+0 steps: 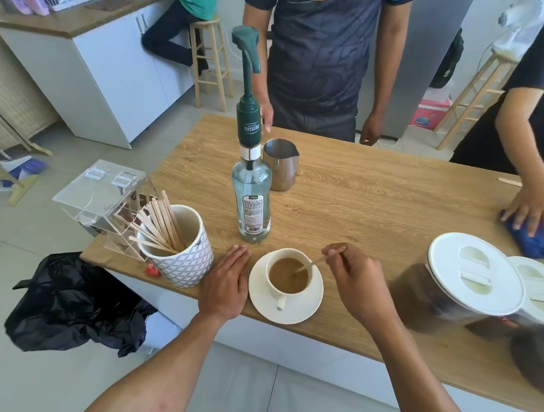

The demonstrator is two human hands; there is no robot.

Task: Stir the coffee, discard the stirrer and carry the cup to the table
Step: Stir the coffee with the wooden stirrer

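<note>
A white cup (286, 291) of milky coffee stands on a white saucer (314, 307) near the front edge of the wooden counter (375, 212). My right hand (355, 282) pinches a thin wooden stirrer (316, 262) whose lower end dips into the coffee. My left hand (226, 282) lies flat on the counter just left of the saucer, fingers together, holding nothing. A black bin bag (73, 305) hangs open below the counter's left end.
A patterned pot (184, 264) of wooden stirrers and a clear acrylic box (102, 195) stand left. A syrup bottle (252, 198) with a green pump and a steel jug (281, 165) stand behind the cup. White-lidded jars (470, 281) sit right. Two people stand at the far side; one presses a blue cloth (539, 241).
</note>
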